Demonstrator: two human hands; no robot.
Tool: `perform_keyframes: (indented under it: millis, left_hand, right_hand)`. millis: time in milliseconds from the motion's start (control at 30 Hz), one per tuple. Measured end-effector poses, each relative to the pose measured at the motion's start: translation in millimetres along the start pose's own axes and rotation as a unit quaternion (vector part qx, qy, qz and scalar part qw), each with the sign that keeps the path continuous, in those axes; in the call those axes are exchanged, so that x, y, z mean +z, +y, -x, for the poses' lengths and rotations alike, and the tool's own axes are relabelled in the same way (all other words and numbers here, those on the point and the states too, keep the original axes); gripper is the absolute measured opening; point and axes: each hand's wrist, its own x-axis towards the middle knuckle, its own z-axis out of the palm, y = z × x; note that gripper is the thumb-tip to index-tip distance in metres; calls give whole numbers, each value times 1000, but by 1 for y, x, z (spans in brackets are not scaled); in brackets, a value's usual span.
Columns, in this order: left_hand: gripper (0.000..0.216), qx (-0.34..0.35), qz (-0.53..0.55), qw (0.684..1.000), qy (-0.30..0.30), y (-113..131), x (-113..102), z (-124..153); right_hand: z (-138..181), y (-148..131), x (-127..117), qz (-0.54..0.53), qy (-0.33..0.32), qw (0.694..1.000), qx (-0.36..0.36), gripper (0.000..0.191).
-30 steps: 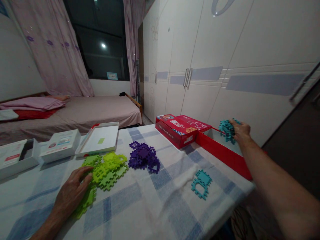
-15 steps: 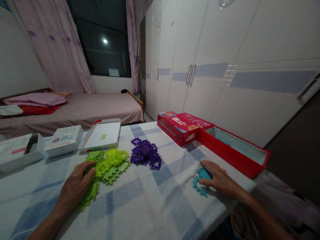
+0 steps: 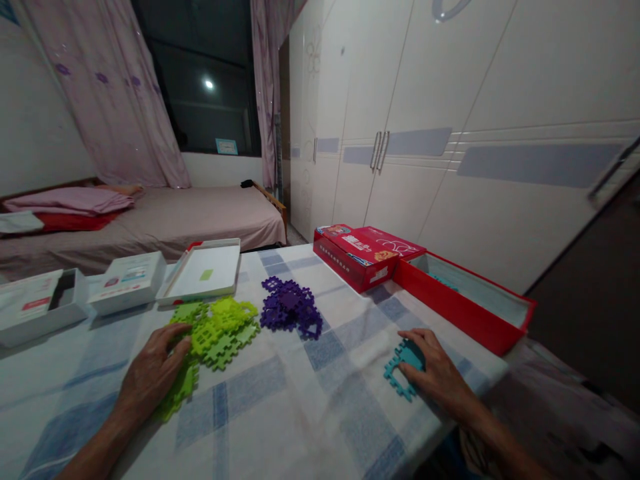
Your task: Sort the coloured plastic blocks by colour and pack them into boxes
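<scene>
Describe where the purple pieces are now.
In the head view, the purple pieces lie near the middle, just right of the lime-green pieces and left of the printed red box.

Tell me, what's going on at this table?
Someone is handling toothed plastic pieces with both hands. The right hand is over two turquoise pieces on the checked tablecloth; whether it grips them is unclear. The left hand rests at a lime-green pile. Purple pieces lie heaped between the hands, farther back. More turquoise shows inside the open red box, beside a printed red box.
</scene>
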Motion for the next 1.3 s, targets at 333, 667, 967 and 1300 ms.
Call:
perform_keyframes:
  millis: [333,667,967,1300]
  left_hand:
    - [49,-9,-20,1000,-14,2,-1,0]
    - [47,-3,-11,1000,-14,3,-3,1]
    - [50,-2,-10,1000,-3,0,0,-2]
    - [43,-2,-1,1000,-2,-5,4,-1]
  right_hand:
    - [-13,10,-14,-273,110,942,159,52]
    - [-2,-9,4,-107,77,988,82,20]
    - [4,-13,3,-70,51,995,45,20]
    - [-125,44,-105,104,325,937,75,40]
